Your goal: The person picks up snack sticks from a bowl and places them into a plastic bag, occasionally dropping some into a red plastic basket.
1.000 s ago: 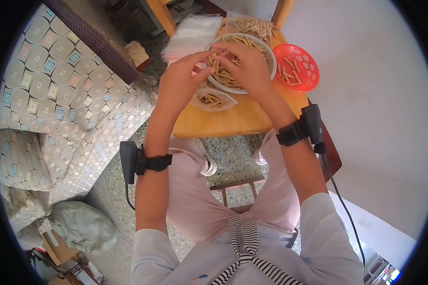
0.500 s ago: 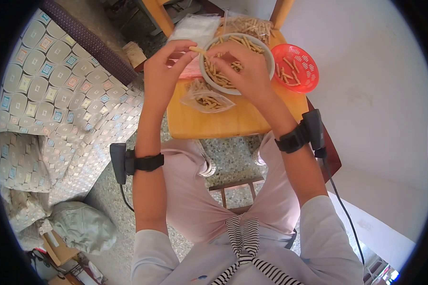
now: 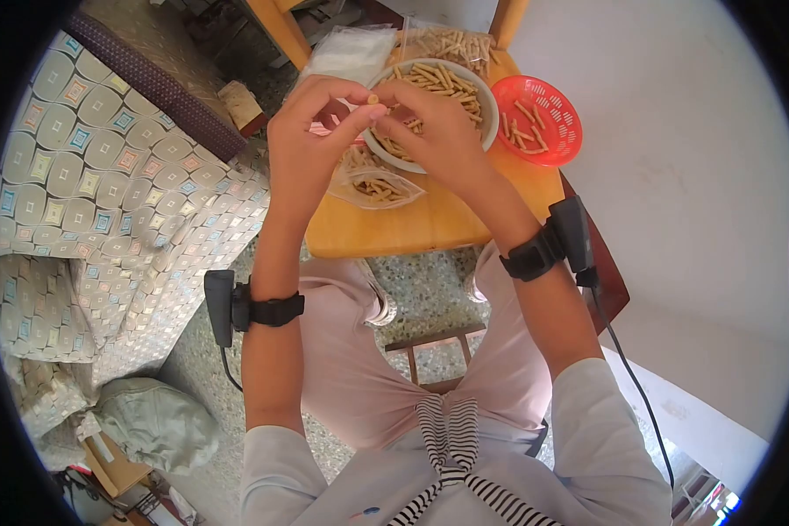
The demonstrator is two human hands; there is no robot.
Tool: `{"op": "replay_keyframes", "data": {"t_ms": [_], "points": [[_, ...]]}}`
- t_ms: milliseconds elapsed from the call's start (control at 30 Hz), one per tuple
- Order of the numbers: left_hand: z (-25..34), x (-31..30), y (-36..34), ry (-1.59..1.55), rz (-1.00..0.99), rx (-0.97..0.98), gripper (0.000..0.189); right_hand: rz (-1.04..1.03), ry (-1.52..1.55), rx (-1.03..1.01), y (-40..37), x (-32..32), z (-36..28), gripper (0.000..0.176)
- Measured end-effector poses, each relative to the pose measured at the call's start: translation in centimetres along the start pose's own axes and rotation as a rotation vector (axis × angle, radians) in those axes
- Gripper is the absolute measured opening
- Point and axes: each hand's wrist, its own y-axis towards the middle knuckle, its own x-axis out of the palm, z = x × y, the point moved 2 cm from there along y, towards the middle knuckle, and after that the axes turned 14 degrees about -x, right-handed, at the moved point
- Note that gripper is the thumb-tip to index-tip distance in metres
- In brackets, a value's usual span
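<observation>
A short tan stick (image 3: 373, 100), seen nearly end-on, is pinched between the thumb and fingers of my left hand (image 3: 311, 131). My right hand (image 3: 438, 123) meets it there, its fingertips closed in against the same stick. Below and behind the hands stands a pale round bowl (image 3: 493, 123) heaped with similar tan sticks (image 3: 438, 79); my right hand covers part of it. An open clear plastic bag (image 3: 379, 191) with more sticks lies in front of the bowl. To the right, a red plastic basket (image 3: 563, 123) holds several sticks.
Everything rests on a wooden chair seat (image 3: 394, 232). Behind the bowl are a filled clear bag (image 3: 447, 44) and a stack of white plastic bags (image 3: 351, 51). A patterned cloth-covered sofa (image 3: 114, 175) is at left, a white wall (image 3: 675, 175) at right.
The stick has turned from lying sideways to pointing its end toward me. My hands have come closer together around it. The view has shifted slightly.
</observation>
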Motion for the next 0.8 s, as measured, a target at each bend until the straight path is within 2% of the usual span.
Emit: {"op": "replay_keyframes", "data": {"t_ms": [200,267,333,433,500,567,600,667,800], "points": [[0.2,0.2,-0.1,0.013,0.045,0.029,0.016,0.018,-0.038,0.033,0.1,-0.4,-0.1,0.023],[0.2,-0.2,0.1,0.106,0.081,0.044,0.016,0.163,-0.094,-0.01,0.2,-1.1,-0.1,0.02],[0.2,-0.3,0.1,0.199,0.117,0.058,0.016,0.199,-0.09,-0.04,0.3,-1.7,-0.3,0.019],[-0.1,-0.1,-0.2,0.229,0.016,-0.061,0.015,0.245,-0.043,-0.113,0.3,-1.6,-0.8,0.019],[-0.3,0.4,-0.1,0.26,-0.054,-0.032,0.018,0.256,0.0,-0.153,0.2,-1.2,-1.1,0.019],[-0.8,0.5,-0.1,0.264,-0.041,0.034,0.02,0.214,-0.099,-0.271,0.1,-0.3,-1.5,0.023],[-0.8,0.5,-0.1,0.269,-0.029,0.1,0.021,0.214,-0.099,-0.271,0.1,-0.4,-1.7,0.023],[-0.9,0.4,0.0,0.27,-0.039,0.105,0.022,0.193,-0.224,-0.303,0.4,-0.7,-2.3,0.026],[-1.2,0.5,0.2,0.294,-0.038,0.17,0.023,0.172,-0.21,-0.296,0.3,-0.7,-1.6,0.027]]}}
